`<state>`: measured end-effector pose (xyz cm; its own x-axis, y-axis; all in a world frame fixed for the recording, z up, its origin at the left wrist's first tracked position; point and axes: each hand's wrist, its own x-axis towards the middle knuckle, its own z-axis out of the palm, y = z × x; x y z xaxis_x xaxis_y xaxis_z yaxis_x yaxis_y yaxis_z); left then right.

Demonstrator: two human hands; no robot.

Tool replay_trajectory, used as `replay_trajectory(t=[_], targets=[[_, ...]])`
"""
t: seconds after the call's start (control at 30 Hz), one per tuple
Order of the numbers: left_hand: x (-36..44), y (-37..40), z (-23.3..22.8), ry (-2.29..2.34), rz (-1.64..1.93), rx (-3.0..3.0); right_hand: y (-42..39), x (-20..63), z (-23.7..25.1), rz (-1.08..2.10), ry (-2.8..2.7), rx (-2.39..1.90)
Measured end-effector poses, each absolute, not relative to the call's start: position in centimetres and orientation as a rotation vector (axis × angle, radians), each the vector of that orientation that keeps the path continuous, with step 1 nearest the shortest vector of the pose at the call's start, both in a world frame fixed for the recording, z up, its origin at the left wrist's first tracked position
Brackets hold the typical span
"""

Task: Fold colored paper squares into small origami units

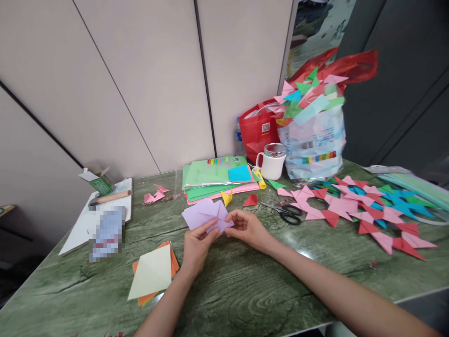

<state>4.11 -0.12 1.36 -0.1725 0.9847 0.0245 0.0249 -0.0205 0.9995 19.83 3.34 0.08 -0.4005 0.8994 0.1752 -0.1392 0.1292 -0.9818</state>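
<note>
Fingers (213, 232) of both hands pinch lilac paper (206, 215) just above green marbled table (245, 285). Scissors (286, 213), mug (271, 161), paper stack (217, 178) behind. Beige panel wall (140, 84) at back.

A pale lilac sheet of paper (205, 215) lay partly folded near the middle of the green marbled table (245, 285), lifted slightly off the surface at its near edge. Creases divided it into angled flaps, with one corner pointing left and another folded toward the centre. Both hands pinched its near edge from opposite sides.
</note>
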Motion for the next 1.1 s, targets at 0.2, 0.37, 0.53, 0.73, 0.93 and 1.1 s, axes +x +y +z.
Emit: replay_trajectory(t=[0.2,0.37,0.53,0.73,0.93,1.1], targets=[[4.5,-0.5,1.8,1.347,1.307,1.242,3.0,19.6,-0.5,1.321,-1.523,-0.842],[4.3,-0.2,1.0,1.316,1.279,1.163,3.2,19.8,-0.4,1.368,-1.53,-0.841],[3.9,0.1,0.7,1.244,1.285,1.088,3.8,20.1,-0.1,1.546,-1.422,-0.779],[3.5,0.3,0.9,1.214,1.289,1.044,4.2,20.5,0.0,1.641,-1.387,-0.796],[3.5,0.3,1.5,1.185,1.266,1.11,4.3,20.9,0.5,1.679,-1.378,-0.743],[3.5,0.3,1.6,1.165,1.292,1.086,4.6,21.2,0.3,1.643,-1.371,-0.804]])
